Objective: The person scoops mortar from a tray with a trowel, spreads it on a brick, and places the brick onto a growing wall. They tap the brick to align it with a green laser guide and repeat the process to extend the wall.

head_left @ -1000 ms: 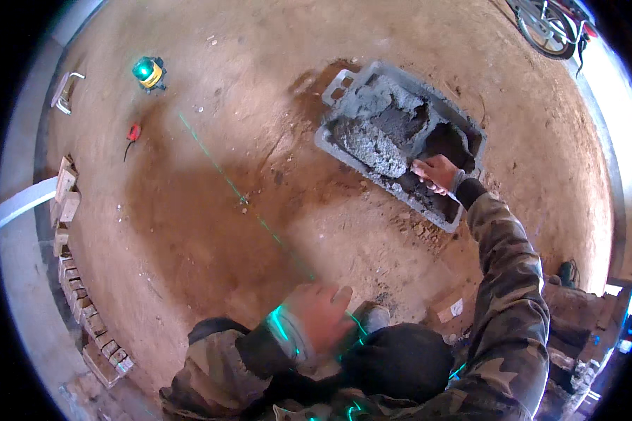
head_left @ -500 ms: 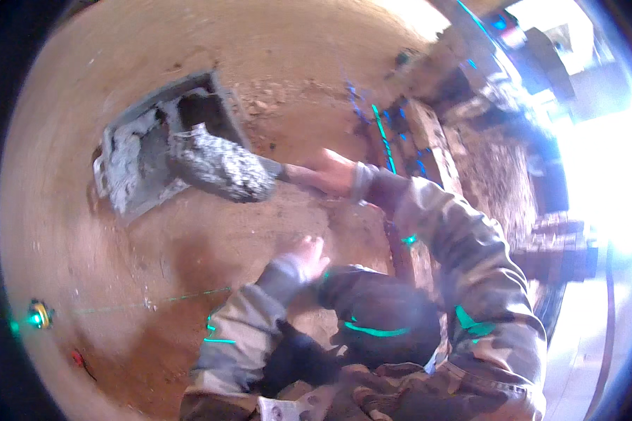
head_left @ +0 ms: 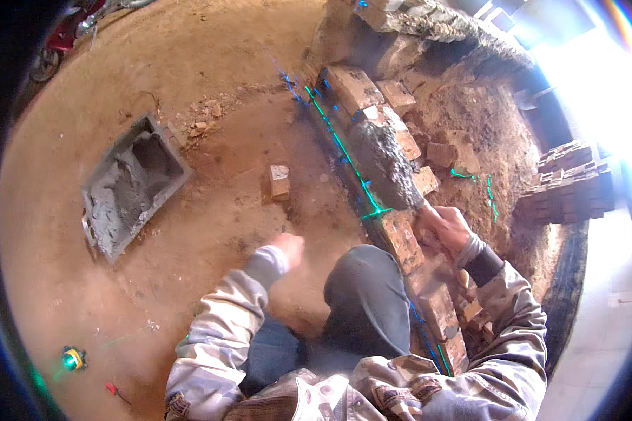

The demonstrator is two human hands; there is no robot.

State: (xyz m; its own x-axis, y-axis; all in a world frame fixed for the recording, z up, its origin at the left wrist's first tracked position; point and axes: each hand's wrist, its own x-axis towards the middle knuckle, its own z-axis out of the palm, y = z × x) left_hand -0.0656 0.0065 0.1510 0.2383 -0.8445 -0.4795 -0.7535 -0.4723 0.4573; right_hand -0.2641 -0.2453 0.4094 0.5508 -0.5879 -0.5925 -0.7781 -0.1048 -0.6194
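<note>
My right hand (head_left: 446,228) is closed round the handle of a trowel (head_left: 423,205) at the brick row. Grey wet mortar (head_left: 383,165) covers its blade and lies over the row of bricks (head_left: 404,242); I cannot tell whether the blade touches them. A green laser line (head_left: 337,140) runs along the row's left side. My left hand (head_left: 288,249) hovers over the dirt left of my knee, fingers curled in, with nothing visible in it. Further left stands a grey mortar trough (head_left: 179,168), partly filled with mortar. A single brick (head_left: 279,182) lies between trough and row.
A laser level (head_left: 73,358) glows green at the lower left, near a small red object (head_left: 111,388). Stacked bricks (head_left: 569,186) stand at the right. Broken rubble (head_left: 202,126) lies beyond the trough. Part of a red motorcycle (head_left: 56,45) shows at the far left.
My right hand has carried the mortar-loaded trowel from beside the trough rightward to the brick row. The view has turned, bringing the row nearer the middle. My left hand's fingers have curled in.
</note>
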